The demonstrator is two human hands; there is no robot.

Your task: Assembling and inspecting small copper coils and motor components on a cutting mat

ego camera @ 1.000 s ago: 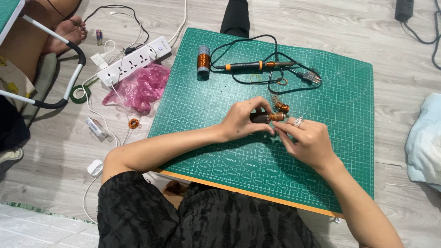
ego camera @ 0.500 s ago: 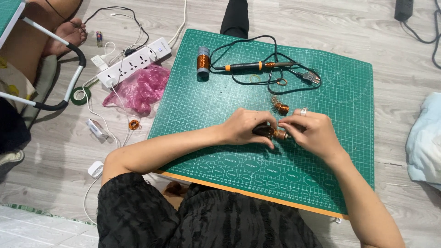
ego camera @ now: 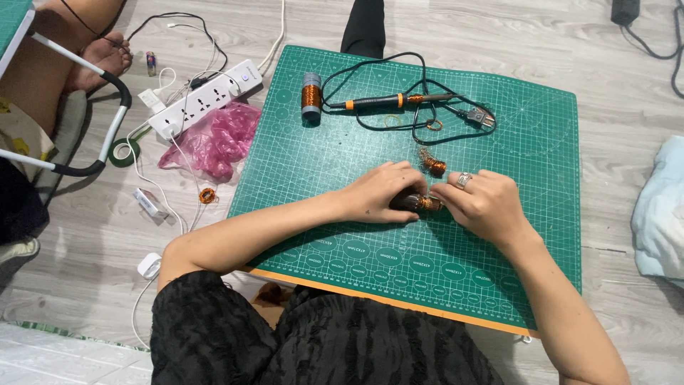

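A dark rod wound with copper wire (ego camera: 422, 202) lies low over the green cutting mat (ego camera: 513, 142), held between both hands. My left hand (ego camera: 381, 192) grips its dark left end. My right hand (ego camera: 481, 203), with a ring on one finger, pinches the copper-wound right end. Just above the hands a small tangle of copper wire (ego camera: 432, 164) rests on the mat.
A spool of copper wire (ego camera: 311, 96) and a black-and-orange soldering iron (ego camera: 388, 102) with its coiled cord lie at the mat's far side. Left of the mat are a white power strip (ego camera: 203, 96), a pink plastic bag (ego camera: 214, 139) and another person's foot (ego camera: 100, 53).
Both hands have drawn closer together on the rod and shifted slightly down the mat. The right hand has turned over the rod's copper end.
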